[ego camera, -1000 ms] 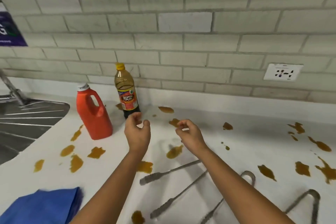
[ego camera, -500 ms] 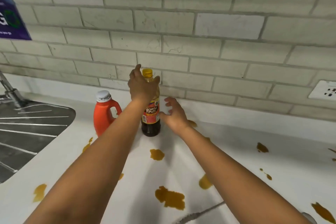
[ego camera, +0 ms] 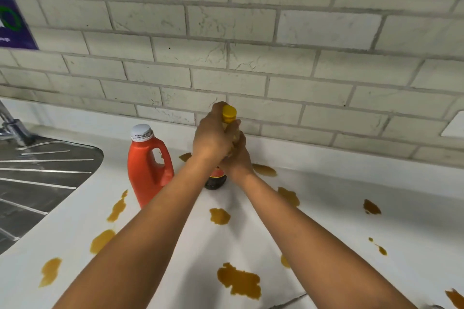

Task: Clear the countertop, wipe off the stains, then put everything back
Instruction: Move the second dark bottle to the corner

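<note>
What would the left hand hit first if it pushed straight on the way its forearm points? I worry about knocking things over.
The left hand is already wrapped on the dark bottle; beyond that, probably the tiled wall.

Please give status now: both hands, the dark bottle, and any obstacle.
Left hand and right hand both closed on dark bottle. Bottle upright, base on countertop. Orange jug close beside.
</note>
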